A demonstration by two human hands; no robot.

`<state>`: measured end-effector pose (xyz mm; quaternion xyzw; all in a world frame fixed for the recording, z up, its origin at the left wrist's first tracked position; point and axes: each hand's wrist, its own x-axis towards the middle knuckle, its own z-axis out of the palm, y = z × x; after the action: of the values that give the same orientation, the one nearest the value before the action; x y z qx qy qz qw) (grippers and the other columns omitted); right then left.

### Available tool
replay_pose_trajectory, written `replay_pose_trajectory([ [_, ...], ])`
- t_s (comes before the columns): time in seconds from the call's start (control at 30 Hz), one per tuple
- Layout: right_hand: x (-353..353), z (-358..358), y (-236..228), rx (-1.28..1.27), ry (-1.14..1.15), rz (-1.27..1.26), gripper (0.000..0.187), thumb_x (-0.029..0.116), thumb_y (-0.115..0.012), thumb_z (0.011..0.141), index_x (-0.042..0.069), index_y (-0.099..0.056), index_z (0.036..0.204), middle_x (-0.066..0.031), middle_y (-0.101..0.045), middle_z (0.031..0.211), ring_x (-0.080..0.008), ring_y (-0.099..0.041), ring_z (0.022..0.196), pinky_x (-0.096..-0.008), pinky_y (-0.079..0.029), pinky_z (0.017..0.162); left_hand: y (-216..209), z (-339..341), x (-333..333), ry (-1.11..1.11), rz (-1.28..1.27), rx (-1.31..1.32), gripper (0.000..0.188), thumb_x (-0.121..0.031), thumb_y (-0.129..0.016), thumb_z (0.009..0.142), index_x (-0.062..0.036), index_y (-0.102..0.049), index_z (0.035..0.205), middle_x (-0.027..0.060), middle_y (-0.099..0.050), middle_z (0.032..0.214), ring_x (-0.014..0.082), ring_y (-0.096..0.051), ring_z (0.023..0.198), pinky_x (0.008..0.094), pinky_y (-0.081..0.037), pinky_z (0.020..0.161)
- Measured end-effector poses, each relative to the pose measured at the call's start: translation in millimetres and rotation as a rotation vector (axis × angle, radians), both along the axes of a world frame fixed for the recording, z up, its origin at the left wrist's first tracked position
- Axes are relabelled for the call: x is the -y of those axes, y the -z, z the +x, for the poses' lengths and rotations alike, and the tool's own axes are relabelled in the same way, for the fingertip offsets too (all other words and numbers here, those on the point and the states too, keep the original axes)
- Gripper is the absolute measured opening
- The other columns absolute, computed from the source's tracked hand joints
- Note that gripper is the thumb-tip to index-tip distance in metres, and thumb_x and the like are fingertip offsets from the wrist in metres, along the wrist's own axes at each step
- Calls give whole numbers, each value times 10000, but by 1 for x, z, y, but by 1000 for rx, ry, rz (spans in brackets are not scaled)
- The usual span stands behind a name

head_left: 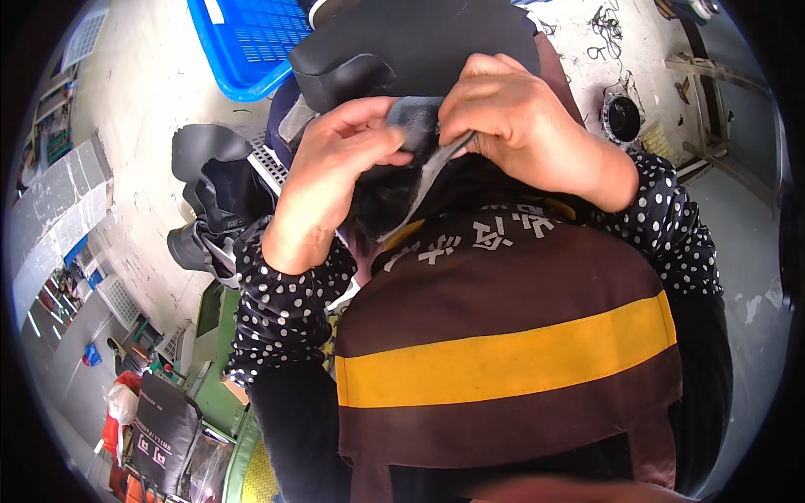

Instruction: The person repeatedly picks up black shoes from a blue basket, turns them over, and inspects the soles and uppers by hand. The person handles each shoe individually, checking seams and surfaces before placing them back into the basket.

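Observation:
In front of my chest, both hands work on a limp dark piece of material with a grey, fabric-like side (413, 126). Its left edge is pinched between the thumb and fingers of my left hand (348, 142). My right hand (516, 113) grips a folded edge on the other side, its fingers bent and closed. A grey strip of the piece hangs down toward my lap. Just beyond the hands lie larger smooth black sheets (436, 50), leather-like and curved at the edges. What the whole piece is cannot be made out.
A blue plastic basket (243, 90) stands at the far left. More black pieces (214, 184) are heaped left of my arm. On the right are a round black container (622, 117) and a metal frame (721, 74). A green box (222, 335) stands lower left. My brown apron (503, 277) covers my lap.

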<state>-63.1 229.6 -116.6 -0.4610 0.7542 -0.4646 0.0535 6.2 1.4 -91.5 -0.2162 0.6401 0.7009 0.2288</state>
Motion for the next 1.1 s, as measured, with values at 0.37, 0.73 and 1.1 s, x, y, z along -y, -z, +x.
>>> replay_pose_trajectory([
  [0.37, -10, -35, -51, 226, -114, -5, 194, -89, -756, 729, 7, -678, 878, -113, -701, 945, -257, -652, 922, -382, -504, 807, -41, -37, -5, 203, -197, -418, 73, -53, -719, 941, -11, -762, 983, -1, -682, 742, 36, -563, 592, 221, -443, 589],
  [0.73, 8, -2, -24, 237, 234, 236, 283, -44, -810, 766, 38, -699, 1014, -100, -667, 914, -267, -661, 746, -346, -528, 661, 19, -14, -3, -38, 125, 19, 165, -16, -683, 964, 43, -729, 1111, 61, -727, 911, 120, -631, 746, 248, -515, 711],
  [1.1, 19, 33, 1, 354, 476, 109, 171, 24, -821, 858, 7, -715, 991, -44, -709, 849, -105, -642, 706, -260, -524, 637, 17, -10, -16, -44, 104, -48, 161, -20, -676, 939, 40, -759, 1063, 36, -717, 894, 107, -633, 775, 236, -499, 725],
])
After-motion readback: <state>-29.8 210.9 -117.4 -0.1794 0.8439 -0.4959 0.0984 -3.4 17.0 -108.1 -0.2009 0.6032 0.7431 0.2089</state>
